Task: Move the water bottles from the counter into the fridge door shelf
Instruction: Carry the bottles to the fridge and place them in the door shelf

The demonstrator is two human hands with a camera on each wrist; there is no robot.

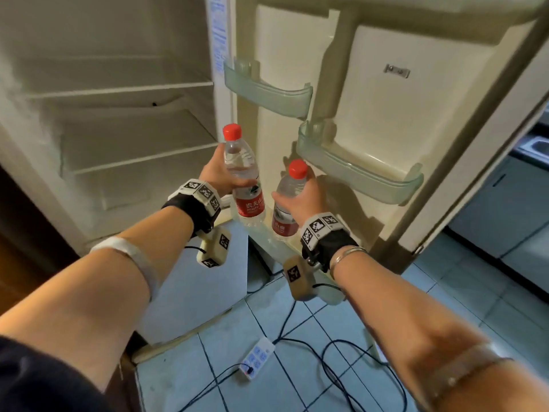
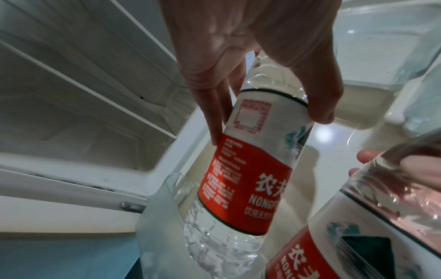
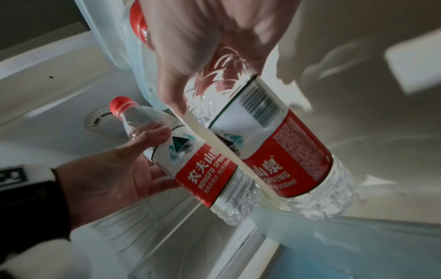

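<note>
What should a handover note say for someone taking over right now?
Left hand: grips the left water bottle, base dipping into the bottom door shelf.
Right hand: grips the right water bottle, also low over that shelf.
Done: both bottles brought to the open fridge door.
Left: seat both bottles upright and let go. The counter is out of view, so check there for more.

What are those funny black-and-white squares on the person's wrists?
They are printed marker patterns on white blocks strapped to black wristbands, one above the left hand and one above the right hand. A beige camera box with the same markings and a thin black cable hangs under each wrist. The right wrist also wears a slim metal bracelet, and pale bands circle both forearms.
</note>
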